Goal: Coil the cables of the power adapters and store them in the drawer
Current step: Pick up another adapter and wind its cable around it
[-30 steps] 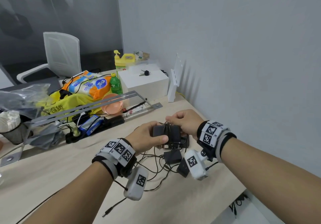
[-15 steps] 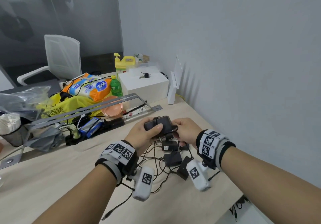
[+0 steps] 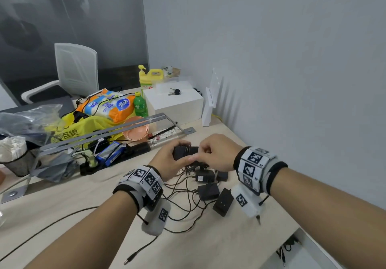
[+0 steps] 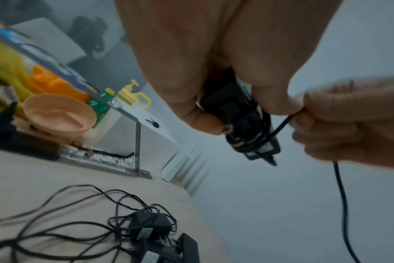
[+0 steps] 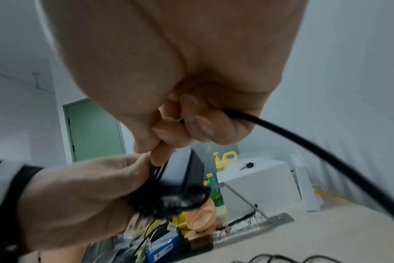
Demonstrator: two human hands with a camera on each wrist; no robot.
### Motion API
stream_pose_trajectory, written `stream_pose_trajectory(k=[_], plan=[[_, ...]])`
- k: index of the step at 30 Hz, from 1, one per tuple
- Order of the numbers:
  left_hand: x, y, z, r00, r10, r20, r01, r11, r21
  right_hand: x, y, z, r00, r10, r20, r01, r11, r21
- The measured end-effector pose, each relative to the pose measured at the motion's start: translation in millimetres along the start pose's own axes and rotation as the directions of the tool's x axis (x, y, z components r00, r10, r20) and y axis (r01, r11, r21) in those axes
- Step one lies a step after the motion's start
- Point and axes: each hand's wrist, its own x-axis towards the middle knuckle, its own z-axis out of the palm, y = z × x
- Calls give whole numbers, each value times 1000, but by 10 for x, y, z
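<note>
Both hands are raised just above the desk [image 3: 62,202], near its right edge and close to the wall. The left hand [image 3: 167,162] grips a black adapter [image 3: 184,153], its fingers [image 4: 205,122] and thumb curled round the body; several turns of thin black cable [image 4: 281,124] are already wound round the block. The right hand [image 3: 217,154] sits just beside it, touching the left, and pinches that cable between thumb and curled fingers [image 5: 205,124]; from the pinch the loose end runs out of the fist and hangs down towards the desk. In the right wrist view the adapter shows end on, with the wraps bunched at its lower end. Below the hands, on the desk, lie four more adapters [image 3: 208,191] close together, their cables [image 3: 181,206] spread in a loose tangle that reaches towards the front edge, one ending in a barrel plug [image 3: 127,260]. No drawer shows in any view. Farther back stands a white box [image 3: 177,106] against the wall with a key [image 3: 175,91] on top, a green bottle [image 3: 140,105] and a yellow pump jug [image 3: 150,76] beside it. Left of these are an orange pack of tissues [image 3: 108,106], a yellow bag [image 3: 79,131], a pink bowl [image 3: 135,132], a grey metal bracket [image 3: 117,129] lying across the clutter, and a blue battery pack [image 3: 111,154]. A mesh cup [image 3: 16,162] stands at the left edge, and a white chair [image 3: 75,68] behind the desk.
</note>
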Motion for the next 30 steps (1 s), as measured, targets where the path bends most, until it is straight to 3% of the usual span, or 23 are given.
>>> stream_pose_trajectory(k=[3,6,9,12,15,17,20,26,28,30], plan=[[-8,11,-11,985,63,161,-71,997,43,85,37,-128,998,-68,12,67,996,51],[-12,87,-43,967,66,247,-78,996,37,151,134,-114,997,-66,51,57,986,160],[-56,71,-90,960,25,279,44,970,-239,168,262,-81,997,26,-72,2,930,367],[-140,76,-61,949,32,313,176,770,-613,144,342,-12,983,146,-115,-73,872,484],[-155,119,23,979,-48,197,191,543,-818,94,260,149,974,210,-85,-118,791,600],[-129,128,76,988,-120,101,146,463,-874,49,176,249,973,223,-61,-134,760,636],[-85,120,145,981,-196,-8,91,490,-867,31,136,355,967,235,-99,-152,842,517],[-42,71,123,973,-221,-71,72,579,-812,-3,132,341,984,166,-63,-136,934,329],[2,24,101,957,-245,-154,59,687,-724,-8,144,332,991,132,-39,-121,972,203],[47,-35,70,944,-218,-246,60,851,-522,-9,124,309,996,83,-29,-81,995,65]])
